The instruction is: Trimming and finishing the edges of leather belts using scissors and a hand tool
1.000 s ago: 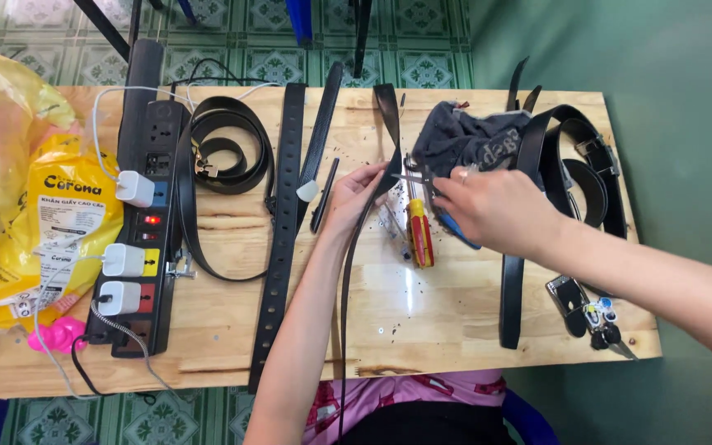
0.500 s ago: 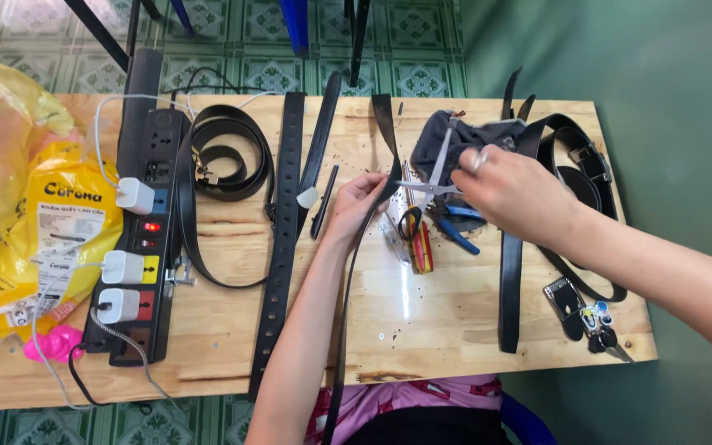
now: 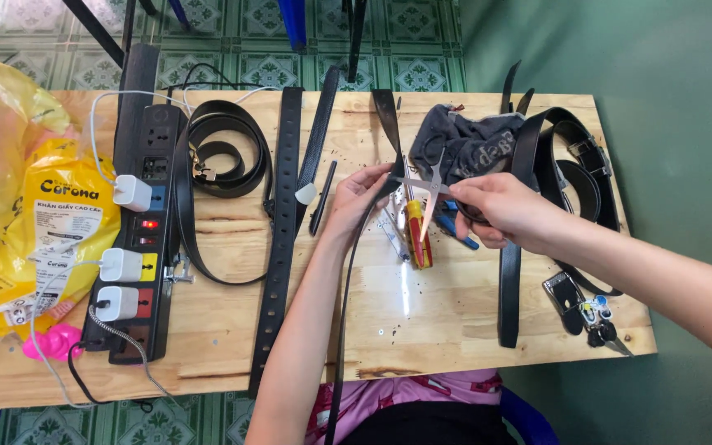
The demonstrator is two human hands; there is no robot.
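My left hand (image 3: 354, 202) is pinched shut on a thin black belt (image 3: 364, 247) near the middle of the wooden table (image 3: 455, 321); from my fingers the belt runs up toward twelve o'clock and down toward six o'clock, off the table's near edge. My right hand (image 3: 500, 210) sits at three o'clock from the left, fingers closed through the handles of a pair of scissors (image 3: 432, 188). The blades are spread open and point toward nine o'clock, right beside the belt; I cannot tell whether they touch it. Just below the scissors, at six o'clock, a screwdriver with a red and yellow handle (image 3: 418, 235) lies on the table. Behind my right hand, at twelve o'clock, is a crumpled dark cloth (image 3: 467, 140). Far out at nine o'clock lies a black power strip (image 3: 138, 239) with white plugs in it, and a wide black strap (image 3: 280, 239) stretches flat between it and my left arm.
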